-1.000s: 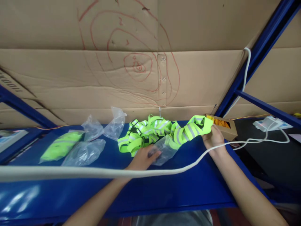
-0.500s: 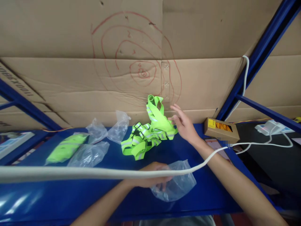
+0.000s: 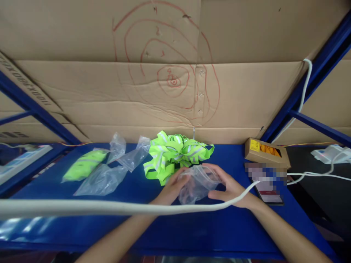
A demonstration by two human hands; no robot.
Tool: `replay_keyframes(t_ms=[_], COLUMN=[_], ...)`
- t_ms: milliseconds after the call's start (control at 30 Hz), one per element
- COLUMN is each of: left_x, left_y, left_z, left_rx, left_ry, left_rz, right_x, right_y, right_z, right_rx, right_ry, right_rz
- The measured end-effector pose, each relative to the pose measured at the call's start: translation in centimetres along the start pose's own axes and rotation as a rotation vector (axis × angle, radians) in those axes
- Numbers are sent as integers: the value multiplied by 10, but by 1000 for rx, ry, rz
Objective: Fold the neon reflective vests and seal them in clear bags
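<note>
A clear plastic bag (image 3: pixel 194 190) is held up in front of me over the table. My left hand (image 3: pixel 174 184) is closed on its left side, with the fingers partly behind the film. Against the bag's right edge is my right hand (image 3: pixel 233 188), open, its thumb well apart from the curved fingers. Whether those fingertips lie inside or behind the film I cannot tell. Just beyond both hands lies a heap of neon-yellow reflective straps (image 3: pixel 175 151) with grey stripes, bunched loosely near the cardboard wall.
A packed neon-yellow bundle (image 3: pixel 85 164) and crumpled clear bags (image 3: pixel 102 179) lie left on the blue table (image 3: pixel 192 230). At right are a cardboard box (image 3: pixel 267 152) with orange contents and a phone (image 3: pixel 270 191). A white cable (image 3: pixel 109 208) crosses close before me.
My right hand has left the straps and come down to the bag. My left hand has lifted the bag farther forward. The straps have slumped into a lower heap.
</note>
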State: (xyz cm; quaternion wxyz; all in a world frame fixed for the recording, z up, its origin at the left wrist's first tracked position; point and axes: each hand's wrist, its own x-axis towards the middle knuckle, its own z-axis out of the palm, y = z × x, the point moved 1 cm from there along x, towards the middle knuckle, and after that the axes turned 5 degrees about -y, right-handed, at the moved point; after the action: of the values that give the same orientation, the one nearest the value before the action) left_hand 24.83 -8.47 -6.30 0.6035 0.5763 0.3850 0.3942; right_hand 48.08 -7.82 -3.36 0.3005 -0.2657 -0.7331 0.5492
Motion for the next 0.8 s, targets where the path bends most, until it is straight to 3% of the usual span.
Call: replay_keyframes(t_ms=[100,167,300,333,367,433,533,600,667,733,800], left_x=[-5,-12,-38,-45,-49,-55,-61,-69,-82,-98,-112], left_y=[15,34,74,78,79,71,42,30,30,40,51], left_z=[-11,-33,-108,-127,-144,-168,-185,-195,-212,-239,-269], left_rx=[303,477,689,902,1090,1371,1514,1528,1529,1501,1455], left_ry=[127,283,855,1026,1119,1120,852,753,823,994,1149], left_rz=[178,280,425,392,312,87,-258,-331,-281,-243,-301], right_x=[4,5,6,7,7,7,6,5,4,4,3], right_y=[5,9,13,13,12,10,7,7,9,11,12], right_z=[5,6,2,2,3,7,14,17,18,18,18], right_rx=[-20,-15,-77,-103,-131,-193,-287,-338,-368,-382,-394], right_ry=[176,245,309,309,305,278,208,172,148,124,95], right_rz=[-1,-31,-25,-8,8,35,50,34,20,18,13])
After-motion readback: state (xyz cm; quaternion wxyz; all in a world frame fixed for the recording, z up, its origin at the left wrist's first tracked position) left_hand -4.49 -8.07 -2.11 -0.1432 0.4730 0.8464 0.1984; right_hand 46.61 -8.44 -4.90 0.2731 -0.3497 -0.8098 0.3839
